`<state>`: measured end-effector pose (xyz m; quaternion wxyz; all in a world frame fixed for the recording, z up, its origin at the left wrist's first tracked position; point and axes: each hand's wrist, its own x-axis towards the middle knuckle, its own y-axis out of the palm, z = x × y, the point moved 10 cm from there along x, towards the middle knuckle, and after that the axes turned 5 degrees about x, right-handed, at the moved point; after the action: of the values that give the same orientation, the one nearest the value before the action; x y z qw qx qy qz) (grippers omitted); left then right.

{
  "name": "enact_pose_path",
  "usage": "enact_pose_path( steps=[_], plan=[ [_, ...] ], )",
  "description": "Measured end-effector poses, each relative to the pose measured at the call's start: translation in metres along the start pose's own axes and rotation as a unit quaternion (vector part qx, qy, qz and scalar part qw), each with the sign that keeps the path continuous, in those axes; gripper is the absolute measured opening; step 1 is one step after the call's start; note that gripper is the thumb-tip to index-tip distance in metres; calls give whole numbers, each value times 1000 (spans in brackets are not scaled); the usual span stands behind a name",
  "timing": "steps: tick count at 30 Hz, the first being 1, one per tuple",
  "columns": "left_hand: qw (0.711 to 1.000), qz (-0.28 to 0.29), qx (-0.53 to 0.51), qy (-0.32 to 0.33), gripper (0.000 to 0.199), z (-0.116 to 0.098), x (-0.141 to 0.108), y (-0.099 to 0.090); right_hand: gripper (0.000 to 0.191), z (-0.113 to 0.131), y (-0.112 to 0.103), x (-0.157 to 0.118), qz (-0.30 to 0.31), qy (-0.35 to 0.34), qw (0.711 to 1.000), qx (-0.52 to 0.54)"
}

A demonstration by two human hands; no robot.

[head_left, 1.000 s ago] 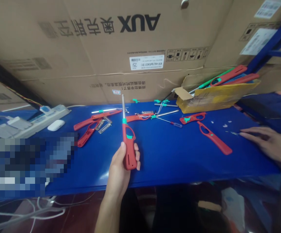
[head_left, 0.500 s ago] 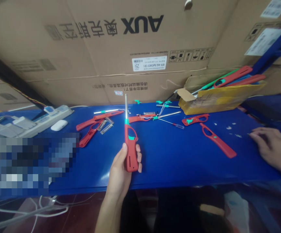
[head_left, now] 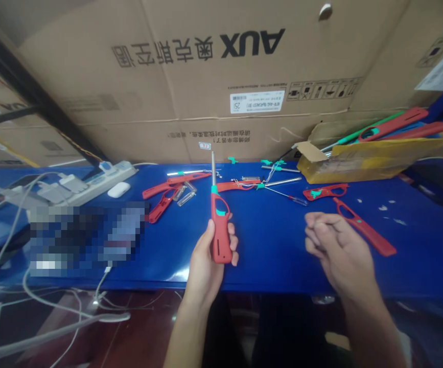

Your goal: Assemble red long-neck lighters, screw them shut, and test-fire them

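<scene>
My left hand (head_left: 209,255) is wrapped round the handle of a red gas lighter (head_left: 222,235), held upright with its metal tube pointing away from me and a green trigger in its loop. My right hand (head_left: 340,250) hovers above the blue table with thumb and fingertips pinched together; what they hold, if anything, is too small or hidden to make out. Just right of it lies a red lighter shell half (head_left: 374,235), and behind it another red shell half (head_left: 326,192) with a green part. A screwdriver (head_left: 300,200) lies behind, towards the middle.
Along the back lie red lighter shells (head_left: 163,204), clear fuel tanks (head_left: 186,198) and a metal tube (head_left: 282,182) with wires. A yellow-taped box (head_left: 374,158) of lighters stands back right. White earbud case (head_left: 118,189), power strip (head_left: 91,189) and cables are left. A large carton (head_left: 190,97) stands behind.
My right hand has come from the far right of the table inward, now pinched and raised. The view has shifted left; my left hand still grips the lighter.
</scene>
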<state>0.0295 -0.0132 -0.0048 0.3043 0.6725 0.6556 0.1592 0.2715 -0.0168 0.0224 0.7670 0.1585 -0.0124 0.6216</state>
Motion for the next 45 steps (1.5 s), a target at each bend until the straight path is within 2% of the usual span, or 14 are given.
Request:
enact_pose_path(
  steps=[2,5,8,9,13,16,20,24,27,30,35,45],
  plan=[
    [1000,-2,-12,-1,36,0,1,-1,13,-10,27,-7,32,28,998,45],
    [1000,0,-26,-5,36,1,2,-1,8,-18,50,-18,53,55,994,79],
    [1000,2,-31,-2,35,-1,2,-1,30,-29,55,-28,43,84,993,78],
    [1000,2,-31,-1,36,-1,1,-2,32,-33,55,-31,42,92,992,71],
    [1000,0,-25,-5,35,2,2,3,11,-45,55,-38,48,108,992,53],
    [999,-19,-40,-5,35,13,4,10,9,-50,48,-38,15,118,992,44],
    [998,-35,-50,15,35,24,5,21,8,-38,47,-35,-9,76,997,-7],
    [996,-48,-65,47,33,18,2,20,7,-11,69,-37,54,-8,992,-112],
    [996,-53,-61,30,36,22,2,16,14,5,88,-44,108,-86,972,-189],
    [997,-67,-46,11,43,29,3,12,15,11,95,-48,118,-133,957,-231],
    [995,-97,-18,30,45,31,3,7,10,8,95,-48,118,-130,953,-247],
    [994,-106,-22,12,44,34,-1,5,13,6,104,-47,139,-126,949,-254]
  ],
)
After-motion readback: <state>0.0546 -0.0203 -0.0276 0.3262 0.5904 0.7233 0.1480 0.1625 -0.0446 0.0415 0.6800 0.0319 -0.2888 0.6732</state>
